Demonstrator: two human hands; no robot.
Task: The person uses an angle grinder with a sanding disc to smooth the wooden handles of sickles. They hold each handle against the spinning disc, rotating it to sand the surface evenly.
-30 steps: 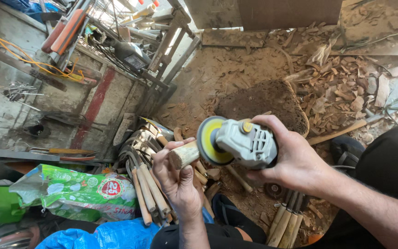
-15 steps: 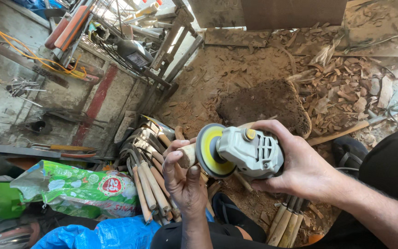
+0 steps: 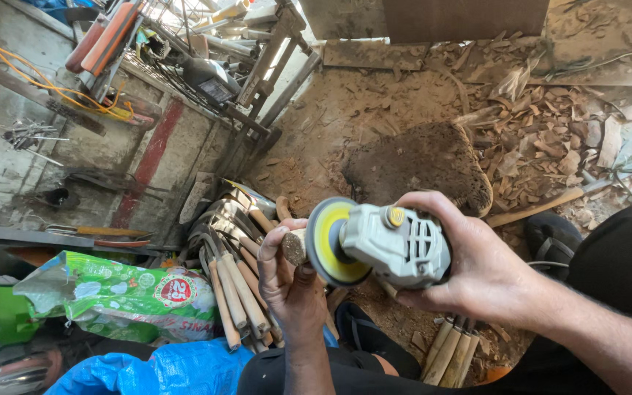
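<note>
Dirt workshop floor (image 3: 374,110), covered in wood chips and sawdust, cluttered metal rack at the back. Right hand (image 3: 477,271) is clamped round the grey body of an angle grinder (image 3: 393,245), held sideways so its yellow-backed sanding disc (image 3: 327,241) faces left. Left hand (image 3: 290,281) is closed on a short round wooden piece (image 3: 293,249), end-grain up, just beside the disc's rim; cannot tell if it touches. Piece is gripped low, likely to keep the fingers off the disc. Both hands sit close together above the lap.

Left of the grinder: a bundle of turned wooden handles (image 3: 235,292) lying loose against the wall, not in any container. Further left, a green printed plastic bag (image 3: 111,292), contents hidden. Below it, a blue plastic bag (image 3: 155,369), contents hidden. More wooden handles (image 3: 451,358) below the grinder. Behind the grinder, a dark wooden chopping block (image 3: 418,164).
</note>
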